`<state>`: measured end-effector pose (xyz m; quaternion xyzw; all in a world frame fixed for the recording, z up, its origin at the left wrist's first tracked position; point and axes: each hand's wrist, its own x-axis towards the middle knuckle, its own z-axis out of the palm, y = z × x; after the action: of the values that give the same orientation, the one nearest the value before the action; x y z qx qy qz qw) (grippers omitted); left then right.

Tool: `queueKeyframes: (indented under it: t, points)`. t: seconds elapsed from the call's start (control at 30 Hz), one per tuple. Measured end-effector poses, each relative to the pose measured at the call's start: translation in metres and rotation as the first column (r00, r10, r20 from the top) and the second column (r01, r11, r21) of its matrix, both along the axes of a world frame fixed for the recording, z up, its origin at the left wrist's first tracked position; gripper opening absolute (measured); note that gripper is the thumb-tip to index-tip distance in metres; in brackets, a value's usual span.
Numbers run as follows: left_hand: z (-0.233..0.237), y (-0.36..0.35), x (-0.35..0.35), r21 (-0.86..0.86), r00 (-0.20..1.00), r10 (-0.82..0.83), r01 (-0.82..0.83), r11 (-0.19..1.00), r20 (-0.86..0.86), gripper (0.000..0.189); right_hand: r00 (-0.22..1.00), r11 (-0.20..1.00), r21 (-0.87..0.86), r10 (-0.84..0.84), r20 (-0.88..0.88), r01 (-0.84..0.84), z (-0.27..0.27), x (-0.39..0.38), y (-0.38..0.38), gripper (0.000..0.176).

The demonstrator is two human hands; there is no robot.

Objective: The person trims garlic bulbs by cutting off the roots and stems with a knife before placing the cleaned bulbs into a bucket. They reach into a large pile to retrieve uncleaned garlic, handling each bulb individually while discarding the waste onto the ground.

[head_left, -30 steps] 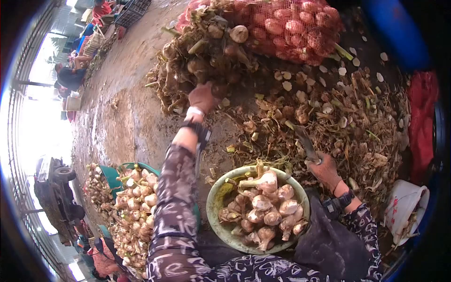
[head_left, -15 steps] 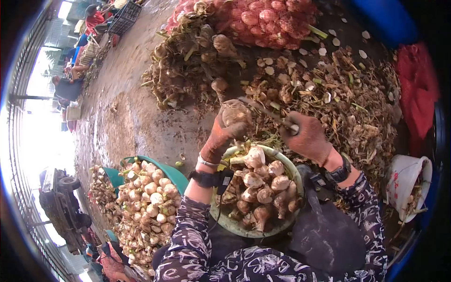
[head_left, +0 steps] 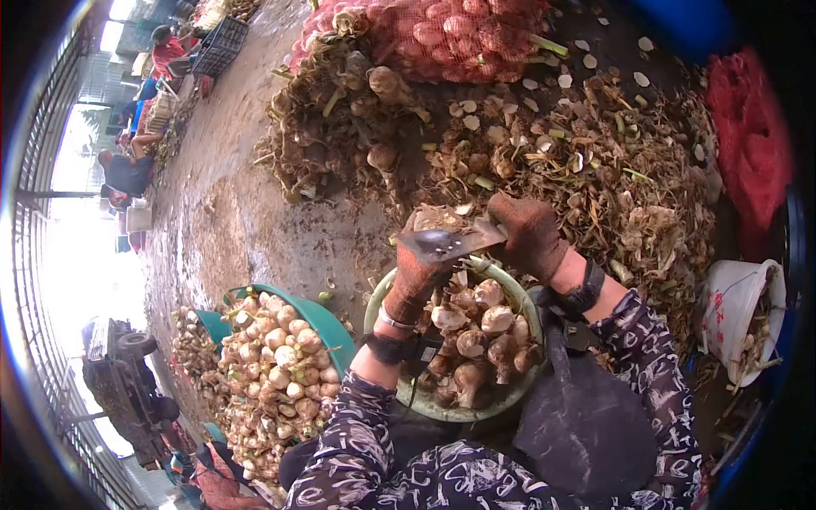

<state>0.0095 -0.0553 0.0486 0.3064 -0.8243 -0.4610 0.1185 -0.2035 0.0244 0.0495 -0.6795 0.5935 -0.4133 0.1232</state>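
My left hand (head_left: 415, 274), in a reddish glove, grips a dirty garlic bulb (head_left: 435, 218) just above the pale green bowl (head_left: 384, 293). My right hand (head_left: 529, 234), gloved too, holds a knife (head_left: 450, 245) whose flat dark blade lies across the bulb and over my left fingers. The bowl sits on my lap and is full of trimmed, pale garlic bulbs (head_left: 476, 327). A heap of untrimmed garlic with roots and stalks (head_left: 340, 119) lies on the ground beyond my hands.
A teal basin (head_left: 319, 314) heaped with trimmed garlic stands at my left. Cut roots and skins (head_left: 612, 178) litter the ground to the right. Red mesh sacks (head_left: 442, 30) lie at the back, a white bucket (head_left: 735, 314) at right. People sit far left (head_left: 127, 166).
My left hand reached to the untrimmed heap, took a bulb and brought it back over the bowl. My right hand swung the knife in from the right onto the bulb.
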Motion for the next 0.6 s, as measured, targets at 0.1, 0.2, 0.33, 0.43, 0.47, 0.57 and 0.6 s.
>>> queueKeyframes:
  t: [0.1, 0.2, 0.33, 0.43, 0.47, 0.57, 0.6]
  points:
    - [0.047, 0.039, -0.024, 0.266, 0.928, 0.161, -0.07, 0.962, -0.336, 0.044, 0.966, 0.766, 0.588, -0.215, -0.144, 0.259, -0.077, -0.032, -0.017, 0.014]
    - [0.09, 0.044, -0.021, 0.448, 0.898, 0.241, -0.057, 0.892, -0.367, 0.056, 0.883, 0.734, 0.494, -0.418, -0.212, 0.466, -0.067, -0.078, 0.015, 0.021]
    - [0.067, 0.014, -0.019, 0.333, 0.916, 0.354, -0.279, 0.901, -0.189, 0.061, 0.922, 0.791, 0.494, -0.383, -0.06, 0.361, -0.052, -0.063, 0.021, 0.024]
    - [0.068, 0.016, -0.017, 0.083, 0.85, 0.465, -0.459, 0.884, -0.248, 0.058, 0.941, 0.831, 0.482, -0.337, 0.04, 0.277, -0.031, -0.039, 0.033, 0.021]
    - [0.072, 0.016, -0.013, 0.261, 0.769, 0.561, -0.499, 0.826, -0.306, 0.051, 0.919, 0.847, 0.479, -0.352, 0.18, 0.23, -0.039, -0.034, 0.033, 0.019]
    - [0.057, 0.018, 0.005, 0.404, 0.661, 0.644, -0.507, 0.762, -0.385, 0.033, 0.898, 0.885, 0.39, -0.366, 0.245, 0.254, -0.032, -0.021, 0.027, 0.02]
    - [0.044, 0.026, 0.004, 0.623, 0.492, 0.742, -0.42, 0.66, -0.455, 0.034, 0.915, 0.923, 0.284, -0.328, 0.236, 0.258, -0.031, -0.019, 0.023, 0.019]
